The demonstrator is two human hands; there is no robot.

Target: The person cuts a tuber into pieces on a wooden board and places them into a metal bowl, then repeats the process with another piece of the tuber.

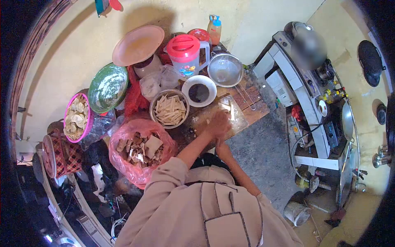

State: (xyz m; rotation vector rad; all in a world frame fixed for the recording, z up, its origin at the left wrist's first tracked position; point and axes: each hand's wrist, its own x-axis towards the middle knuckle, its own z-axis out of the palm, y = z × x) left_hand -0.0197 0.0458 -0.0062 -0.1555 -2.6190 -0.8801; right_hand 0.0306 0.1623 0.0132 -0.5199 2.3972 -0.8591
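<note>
My left hand (218, 124) is over the near left part of a pale cutting board (240, 122), smeared by motion, so its grip cannot be made out. Just below it, at the board's near edge, is my right hand (222, 149), its fingers mostly hidden. Pale strips (230, 108) lie on the board beyond my left hand. Left of the board stands a metal bowl of cut pale sticks (170, 110). A white bowl with dark contents (199, 93) sits behind the board.
A pink bag of peelings and scraps (142, 150) is at the left. Farther back are a green basin (108, 87), a pink basket of slices (77, 117), a red-lidded jug (184, 55) and a strainer (225, 70). A stove counter (302, 88) stands at the right.
</note>
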